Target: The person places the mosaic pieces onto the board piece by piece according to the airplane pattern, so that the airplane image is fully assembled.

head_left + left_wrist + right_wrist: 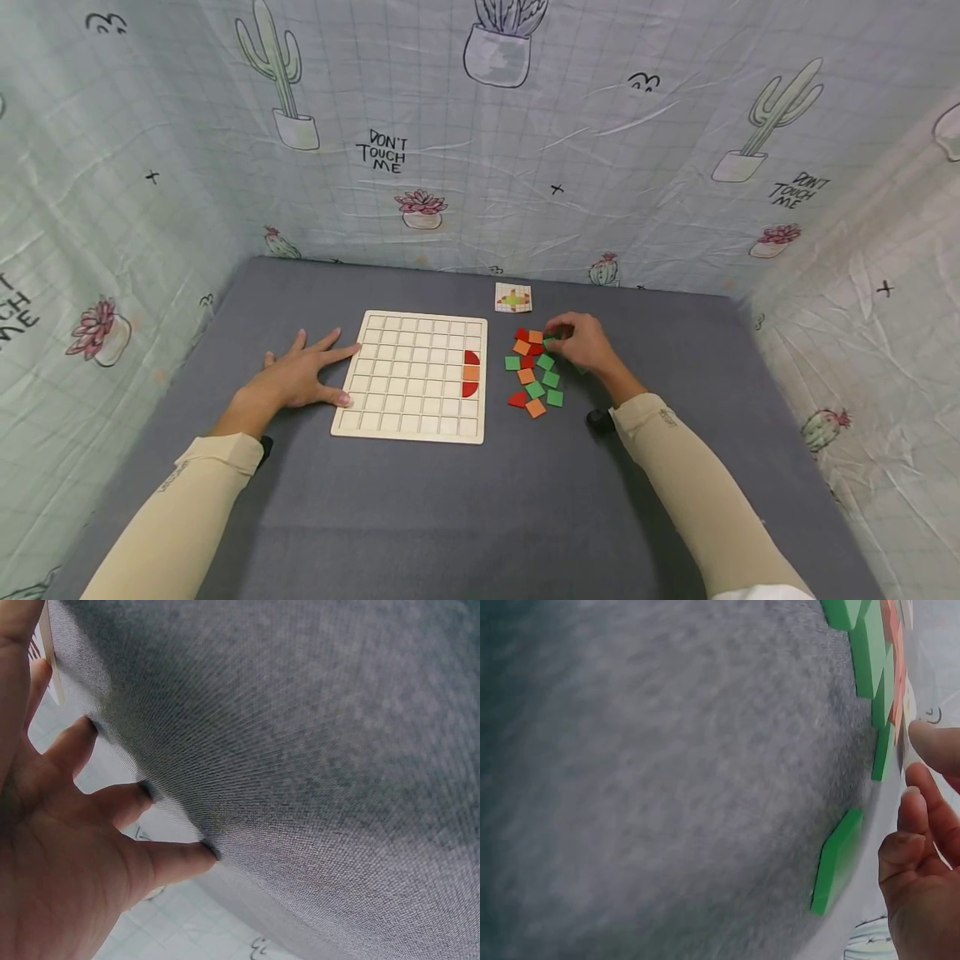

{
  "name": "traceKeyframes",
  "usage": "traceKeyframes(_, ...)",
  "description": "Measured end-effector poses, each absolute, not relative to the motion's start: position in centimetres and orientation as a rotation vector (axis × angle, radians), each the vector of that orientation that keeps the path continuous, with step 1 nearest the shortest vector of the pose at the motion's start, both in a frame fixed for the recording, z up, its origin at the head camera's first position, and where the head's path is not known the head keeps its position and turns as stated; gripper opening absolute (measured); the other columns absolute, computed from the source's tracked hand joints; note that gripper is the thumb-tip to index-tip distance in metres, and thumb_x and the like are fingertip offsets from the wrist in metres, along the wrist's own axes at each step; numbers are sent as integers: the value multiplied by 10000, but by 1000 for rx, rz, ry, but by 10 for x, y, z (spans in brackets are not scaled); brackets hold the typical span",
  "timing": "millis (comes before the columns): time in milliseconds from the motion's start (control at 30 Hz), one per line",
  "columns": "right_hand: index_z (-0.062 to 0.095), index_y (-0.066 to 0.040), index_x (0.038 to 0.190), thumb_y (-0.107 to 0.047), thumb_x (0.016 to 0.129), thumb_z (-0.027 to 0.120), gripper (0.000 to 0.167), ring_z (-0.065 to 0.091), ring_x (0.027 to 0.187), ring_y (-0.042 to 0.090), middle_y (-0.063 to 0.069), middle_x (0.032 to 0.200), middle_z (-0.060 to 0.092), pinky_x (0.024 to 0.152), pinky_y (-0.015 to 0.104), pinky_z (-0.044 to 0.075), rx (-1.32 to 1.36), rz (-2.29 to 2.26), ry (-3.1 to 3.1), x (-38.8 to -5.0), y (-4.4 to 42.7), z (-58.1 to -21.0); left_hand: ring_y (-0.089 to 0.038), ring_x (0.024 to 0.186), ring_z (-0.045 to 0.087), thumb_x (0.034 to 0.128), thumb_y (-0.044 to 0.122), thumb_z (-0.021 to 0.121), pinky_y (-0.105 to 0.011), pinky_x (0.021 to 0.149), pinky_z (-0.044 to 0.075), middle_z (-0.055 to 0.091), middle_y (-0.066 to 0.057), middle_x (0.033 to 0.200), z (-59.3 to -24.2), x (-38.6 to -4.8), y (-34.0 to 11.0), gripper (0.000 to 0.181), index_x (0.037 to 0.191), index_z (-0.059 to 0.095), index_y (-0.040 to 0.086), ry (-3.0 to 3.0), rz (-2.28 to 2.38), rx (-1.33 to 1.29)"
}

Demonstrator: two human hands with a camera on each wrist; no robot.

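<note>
A pale wooden grid board (408,375) lies on the table, with two red quarter-round pieces and an orange square (471,373) between them in its right-hand column. My left hand (303,375) is spread flat at the board's left side, thumb and index finger touching its edge. In the left wrist view, the other fingertips rest on the cloth. My right hand (581,340) is at the far right of a loose group of red, orange and green pieces (527,376). Its thumb and fingertips come close together at a green piece (551,343); whether they pinch it is unclear.
A small picture card (513,297) with a coloured pattern lies behind the pieces. In the right wrist view, a separate green piece (836,862) lies on the grey cloth (667,787) below the hand. A patterned curtain (480,167) surrounds the table's back and sides.
</note>
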State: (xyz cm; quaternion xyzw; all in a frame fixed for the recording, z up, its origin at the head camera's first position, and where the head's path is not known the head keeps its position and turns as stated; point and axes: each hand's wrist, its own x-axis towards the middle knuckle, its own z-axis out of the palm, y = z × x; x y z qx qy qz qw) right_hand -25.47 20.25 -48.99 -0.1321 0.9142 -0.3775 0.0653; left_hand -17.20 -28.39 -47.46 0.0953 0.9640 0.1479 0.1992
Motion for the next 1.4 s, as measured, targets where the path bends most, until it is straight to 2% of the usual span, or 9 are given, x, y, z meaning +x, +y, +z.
traceKeyframes(267,757,-8,1189,-32,907,742,284,619,835,255,201,1124,734,711,324,504,-335,-1060,2755,-261,194,-488,-655,1540,-16,744,733,767,-947,1046,66,116,-160,1763,-475,-173,-282,1089,1650,320,326,2697,416,268)
traceKeyframes(567,768,-31,1160,-71,905,742,260,654,1018,315,185,1142,729,871,440,558,-269,-971,2722,-268,186,-484,-654,1540,-18,741,732,770,-947,1047,60,117,-162,1763,-476,-174,-284,1095,1651,317,327,2697,416,263)
traceKeyframes(667,771,-25,1151,-83,908,752,251,643,1001,300,175,1118,723,828,393,549,-258,-972,2706,-269,185,-483,-651,1542,-19,738,739,768,-948,1047,58,115,-157,1764,-478,-174,-284,1095,1650,316,334,2697,415,264)
traceKeyframes(800,777,-9,1110,-80,910,761,213,618,896,260,147,1009,719,726,311,504,-241,-1021,2693,-271,187,-484,-658,1538,-16,727,747,768,-951,1040,53,120,-158,1763,-478,-174,-284,1104,1649,320,337,2700,419,265)
traceKeyframes(967,778,-15,1105,-90,928,741,196,588,787,213,97,911,705,676,289,479,-226,-1054,2686,-273,191,-487,-658,1538,-18,729,736,775,-950,1043,46,120,-161,1763,-477,-173,-285,1104,1649,321,328,2699,423,262)
traceKeyframes(1200,776,-19,1123,-112,972,711,189,573,749,210,127,930,707,649,293,475,-272,-978,2733,-281,192,-490,-655,1540,-16,732,735,773,-952,1040,51,127,-160,1762,-479,-173,-285,1096,1647,326,329,2707,426,266)
traceKeyframes(1400,767,-23,1185,-151,994,709,237,622,796,248,173,1016,737,666,320,509,-332,-906,2744,-283,193,-490,-653,1542,-15,729,742,768,-951,1041,51,129,-157,1762,-480,-173,-287,1098,1647,323,337,2711,427,267)
